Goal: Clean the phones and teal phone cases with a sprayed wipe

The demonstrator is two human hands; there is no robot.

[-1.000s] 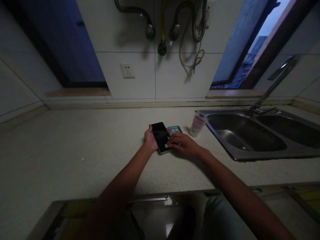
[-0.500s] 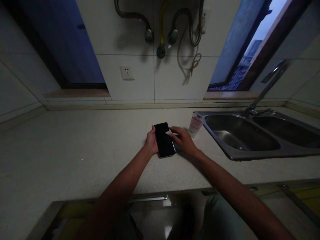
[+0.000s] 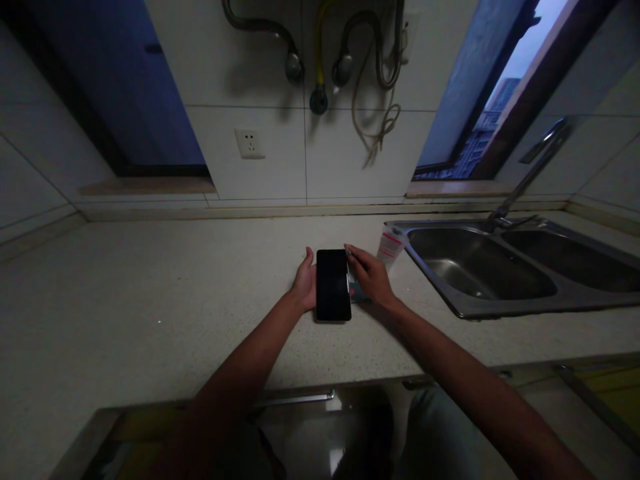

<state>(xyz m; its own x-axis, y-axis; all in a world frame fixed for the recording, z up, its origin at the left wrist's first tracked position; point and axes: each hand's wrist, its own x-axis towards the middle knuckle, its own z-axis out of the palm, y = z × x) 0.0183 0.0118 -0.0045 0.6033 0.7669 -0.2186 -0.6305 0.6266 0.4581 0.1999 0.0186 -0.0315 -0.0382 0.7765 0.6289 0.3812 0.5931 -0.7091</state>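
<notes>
A black phone (image 3: 333,285) with a dark screen lies face up on the pale speckled counter (image 3: 150,300). My left hand (image 3: 305,280) holds its left edge, fingers curled along the side. My right hand (image 3: 369,275) rests against the phone's right edge, its fingertips at the top right corner and pinched on a small pale thing I cannot make out. Under my right hand a teal phone case (image 3: 359,292) shows only as a sliver.
A small white tube (image 3: 390,245) stands upside down just right of my hands. A steel double sink (image 3: 500,273) with a tap (image 3: 530,173) fills the right side. A wall socket (image 3: 249,143), hoses (image 3: 360,60) and dark windows lie behind.
The phone has turned from tilted to straight. My right hand has moved from the phone's lower edge up to its top right corner, now covering most of the teal case.
</notes>
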